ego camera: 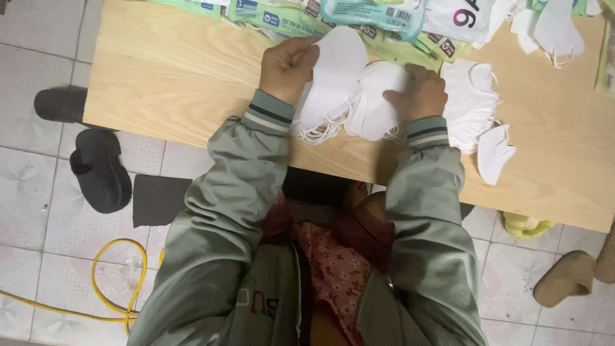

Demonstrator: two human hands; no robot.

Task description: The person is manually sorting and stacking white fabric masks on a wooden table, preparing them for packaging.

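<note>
Both hands pinch white masks, left hand (286,67) lifting one mask (334,70), right hand (418,95) pressing the stack (378,102); more loose masks (471,102) wait at three o'clock, packets (301,16) at twelve.

I see sage-green padded jacket sleeves (211,211), ribbed knit cuffs (269,115) with dark and pale stripes, bare hands, red lettering on the jacket front, pink floral-print fabric (333,269) underneath.
</note>
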